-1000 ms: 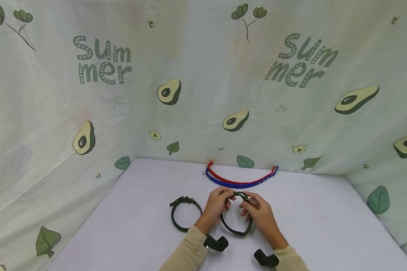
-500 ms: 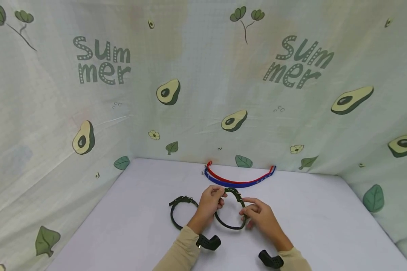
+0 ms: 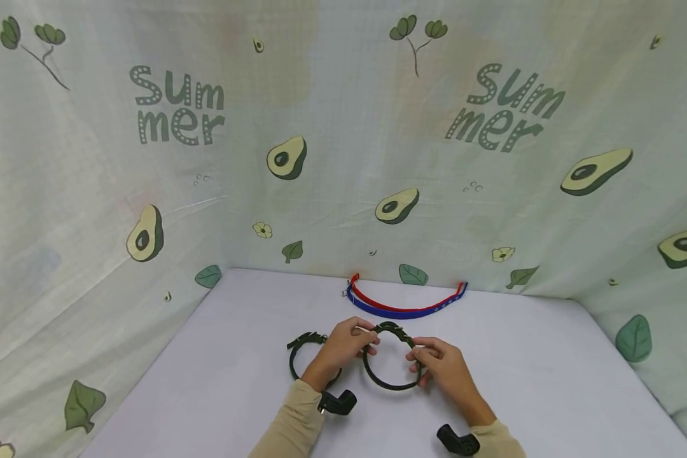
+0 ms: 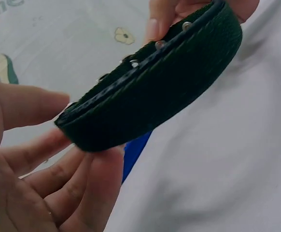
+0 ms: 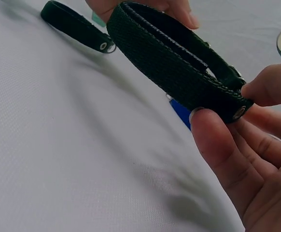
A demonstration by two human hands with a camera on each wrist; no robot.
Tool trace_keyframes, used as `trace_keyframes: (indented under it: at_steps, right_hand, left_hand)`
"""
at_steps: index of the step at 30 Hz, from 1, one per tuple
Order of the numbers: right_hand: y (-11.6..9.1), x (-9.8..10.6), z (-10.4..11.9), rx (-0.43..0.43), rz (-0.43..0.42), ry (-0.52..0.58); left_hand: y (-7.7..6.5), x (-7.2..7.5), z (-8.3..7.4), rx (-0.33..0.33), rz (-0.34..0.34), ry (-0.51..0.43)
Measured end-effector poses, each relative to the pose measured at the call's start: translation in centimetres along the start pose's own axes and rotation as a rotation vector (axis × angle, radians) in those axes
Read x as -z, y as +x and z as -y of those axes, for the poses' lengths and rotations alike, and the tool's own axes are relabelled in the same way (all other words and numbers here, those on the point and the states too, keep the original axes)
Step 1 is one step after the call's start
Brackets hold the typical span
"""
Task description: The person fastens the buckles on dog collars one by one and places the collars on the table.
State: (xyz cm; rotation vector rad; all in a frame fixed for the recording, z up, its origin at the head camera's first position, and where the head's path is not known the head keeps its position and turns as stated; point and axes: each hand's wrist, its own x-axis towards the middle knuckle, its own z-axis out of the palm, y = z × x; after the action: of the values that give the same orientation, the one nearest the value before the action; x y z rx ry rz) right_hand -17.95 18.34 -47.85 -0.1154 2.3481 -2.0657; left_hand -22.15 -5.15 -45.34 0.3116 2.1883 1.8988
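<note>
A dark green dog collar (image 3: 390,387), fastened into a loop, is held up between my two hands above the table. My left hand (image 3: 339,348) pinches the loop's upper left side between thumb and fingers. On the opposite side my right hand (image 3: 445,367) grips the band with thumb and fingertips. Small metal studs show on the collar (image 4: 155,92) in the left wrist view, and an eyelet sits by the right fingertips on the same collar (image 5: 164,70) in the right wrist view. A second looped green collar (image 3: 293,364) lies left, partly behind my left forearm.
Toward the back of the white table (image 3: 229,343) lie a blue collar (image 3: 403,314) and a red collar (image 3: 374,304), both unfastened, curved and side by side. A printed cloth (image 3: 332,127) hangs behind and beside the table.
My hands have spread apart, the left one moving left. My right fingers have shifted from near the collar's top to its right side, and the loop now looks rounder.
</note>
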Motion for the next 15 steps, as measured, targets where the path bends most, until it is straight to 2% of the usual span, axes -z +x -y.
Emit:
trace_keyframes:
  at_steps: [6,15]
  right_hand:
    - [0.3,-0.1,0.0,-0.022,-0.006,-0.006]
    - [0.2,-0.2,-0.1,-0.048,0.100,-0.018]
  left_hand:
    - [0.0,1.0,-0.1,0.011,0.056,0.062]
    - [-0.3,2.2,-0.3,0.027,0.123,0.169]
